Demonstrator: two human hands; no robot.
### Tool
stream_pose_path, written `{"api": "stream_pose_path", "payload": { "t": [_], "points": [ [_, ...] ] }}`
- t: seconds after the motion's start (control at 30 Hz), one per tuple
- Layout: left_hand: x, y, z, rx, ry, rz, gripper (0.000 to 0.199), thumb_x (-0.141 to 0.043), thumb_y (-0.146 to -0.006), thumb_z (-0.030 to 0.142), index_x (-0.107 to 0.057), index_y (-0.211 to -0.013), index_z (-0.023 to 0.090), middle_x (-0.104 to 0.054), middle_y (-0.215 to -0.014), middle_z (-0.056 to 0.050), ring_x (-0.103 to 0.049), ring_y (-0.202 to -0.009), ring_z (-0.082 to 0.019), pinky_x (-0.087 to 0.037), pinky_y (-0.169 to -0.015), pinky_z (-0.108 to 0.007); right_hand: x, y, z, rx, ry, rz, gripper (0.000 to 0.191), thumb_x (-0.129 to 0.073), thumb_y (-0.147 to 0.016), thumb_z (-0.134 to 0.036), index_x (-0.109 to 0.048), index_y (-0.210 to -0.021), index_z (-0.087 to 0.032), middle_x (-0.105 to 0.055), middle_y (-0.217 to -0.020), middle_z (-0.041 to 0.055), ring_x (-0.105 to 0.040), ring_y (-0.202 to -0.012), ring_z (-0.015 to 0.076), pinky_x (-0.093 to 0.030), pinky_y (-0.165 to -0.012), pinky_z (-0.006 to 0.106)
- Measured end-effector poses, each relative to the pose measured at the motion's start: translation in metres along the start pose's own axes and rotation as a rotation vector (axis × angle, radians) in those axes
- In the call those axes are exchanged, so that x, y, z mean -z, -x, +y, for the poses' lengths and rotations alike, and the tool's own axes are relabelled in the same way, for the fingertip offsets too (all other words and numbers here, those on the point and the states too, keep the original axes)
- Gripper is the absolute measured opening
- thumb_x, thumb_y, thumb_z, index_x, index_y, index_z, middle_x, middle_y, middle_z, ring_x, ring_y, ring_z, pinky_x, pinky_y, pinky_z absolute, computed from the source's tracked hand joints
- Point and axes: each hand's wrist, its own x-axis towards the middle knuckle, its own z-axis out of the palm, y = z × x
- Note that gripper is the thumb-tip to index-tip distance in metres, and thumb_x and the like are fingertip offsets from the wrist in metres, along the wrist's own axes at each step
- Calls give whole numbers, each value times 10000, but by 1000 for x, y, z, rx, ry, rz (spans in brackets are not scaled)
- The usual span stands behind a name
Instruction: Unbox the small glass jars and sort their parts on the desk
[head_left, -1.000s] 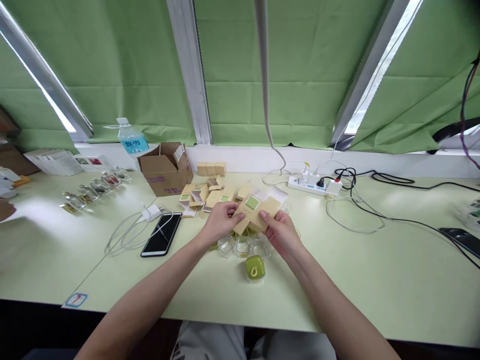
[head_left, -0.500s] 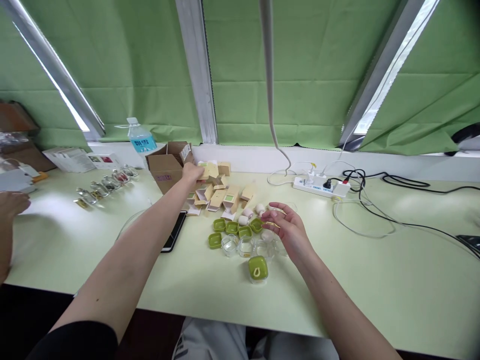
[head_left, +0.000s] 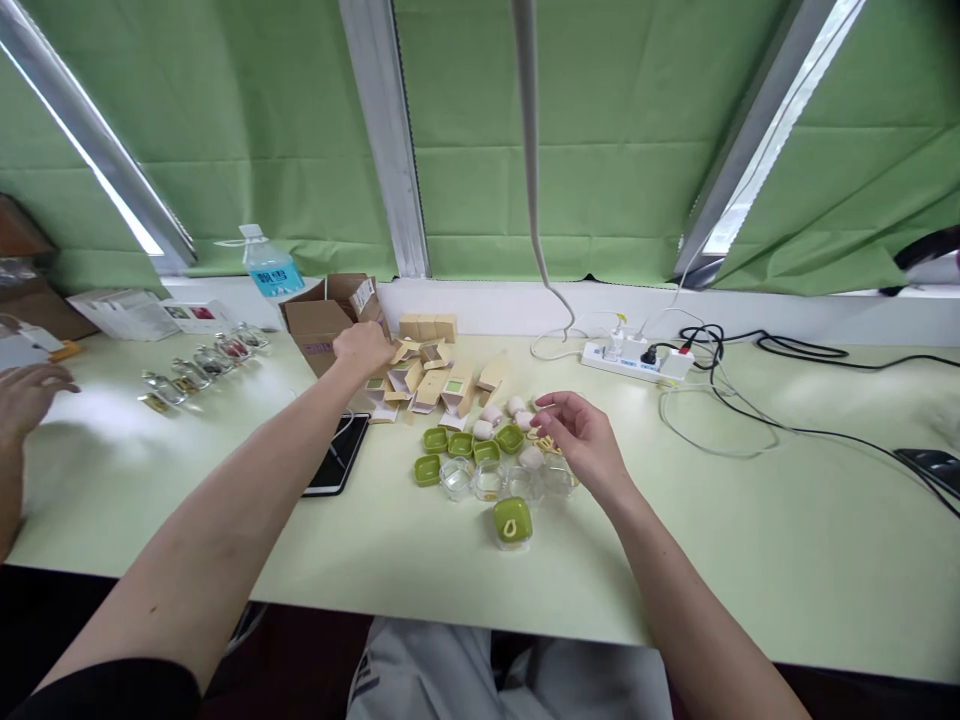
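My left hand (head_left: 364, 347) reaches in front of the open cardboard box (head_left: 319, 318), at the left edge of a pile of small opened cream cartons (head_left: 430, 390). Its fingers point down and are mostly hidden. My right hand (head_left: 581, 435) hovers with loosely curved fingers apart, nothing visible in it. Near it are whitish rounded pieces (head_left: 515, 405), and clear plastic cups (head_left: 489, 481) stand in a row. Several green square cups (head_left: 435, 439) sit left of these. Closer to me is a clear cup with a green lid (head_left: 512, 519) bearing a pale ring-shaped mark.
Closed small cartons (head_left: 427, 327) stand in a row behind the pile. A tablet (head_left: 339, 458) lies under my left forearm. Small glass bottles (head_left: 214, 360) and a water bottle (head_left: 270, 265) are left. A power strip (head_left: 634, 362) trails cables. Another person's hand (head_left: 34, 395) rests far left.
My left hand has moved left, from the cartons at the back toward the cardboard box's front, uncovering the row of closed cartons. The right hand's fingers have curled slightly.
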Motion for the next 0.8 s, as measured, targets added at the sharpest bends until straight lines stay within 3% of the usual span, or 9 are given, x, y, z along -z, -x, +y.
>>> {"api": "stream_pose_path", "payload": {
  "t": [0.07,0.13,0.23,0.3,0.33,0.43,0.5,0.6,0.8],
  "points": [
    [6,15,9,-60,-119,66,248,-654,-1000,272,-662,-1067,33,-711,-1085,-144,-650,-1157,-344,-503,-973,-485,7,2,-4,53,150,-2,255,-745,-844,-424,-716,-991,-218,-740,-847,32,-655,-785,201,-480,-711,340],
    [6,40,17,-159,-187,89,242,-571,-1031,277,-657,-1068,53,-712,-991,-109,-650,-1124,-335,-476,-956,-449,14,7,-10,105,367,-69,163,-679,-904,-375,-725,-950,-226,-733,-852,29,-641,-776,194,-476,-720,346],
    [-6,95,21,-336,-200,22,225,-545,-1025,307,-677,-1113,147,-728,-924,-55,-678,-911,-237,-505,-869,-373,22,23,-19,175,652,-343,114,-705,-915,-305,-733,-1010,-248,-747,-953,29,-655,-874,216,-492,-809,379],
    [-19,140,20,-547,-82,-82,235,-542,-1019,304,-672,-1146,155,-734,-912,-60,-673,-803,-213,-533,-793,-353,22,38,-21,270,789,-500,320,-832,-839,-310,-713,-1131,-256,-744,-1100,44,-641,-1038,263,-489,-917,426],
    [-25,164,18,-629,-13,-144,250,-562,-1015,321,-664,-1174,157,-741,-974,-78,-687,-845,-222,-550,-802,-359,21,46,-19,317,853,-527,447,-891,-788,-332,-694,-1181,-249,-732,-1147,57,-616,-1094,290,-482,-952,452],
    [-45,227,18,-802,76,-193,478,-704,-954,437,-592,-1352,200,-699,-1277,-137,-650,-1193,-317,-541,-1016,-465,13,67,-8,409,995,-506,726,-964,-704,-392,-616,-1316,-218,-670,-1281,102,-541,-1185,341,-458,-1015,513],
    [-56,255,23,-834,85,-218,614,-783,-891,498,-558,-1385,212,-668,-1319,-150,-625,-1232,-343,-532,-1040,-501,8,77,2,435,1041,-475,745,-954,-717,-387,-586,-1338,-205,-618,-1345,120,-512,-1195,343,-454,-1020,521],
    [-70,272,31,-848,55,-255,628,-815,-869,489,-551,-1358,198,-658,-1305,-160,-622,-1215,-363,-524,-1028,-542,1,83,14,451,1079,-433,652,-907,-762,-322,-582,-1308,-178,-569,-1372,141,-489,-1180,341,-460,-999,519],
    [-81,257,36,-836,85,-400,558,-877,-822,288,-578,-1284,198,-684,-1248,-118,-648,-1169,-324,-544,-1015,-503,-5,83,23,440,1083,-369,477,-848,-802,-314,-610,-1189,-172,-566,-1311,151,-470,-1150,348,-470,-955,517]
  ]
}}
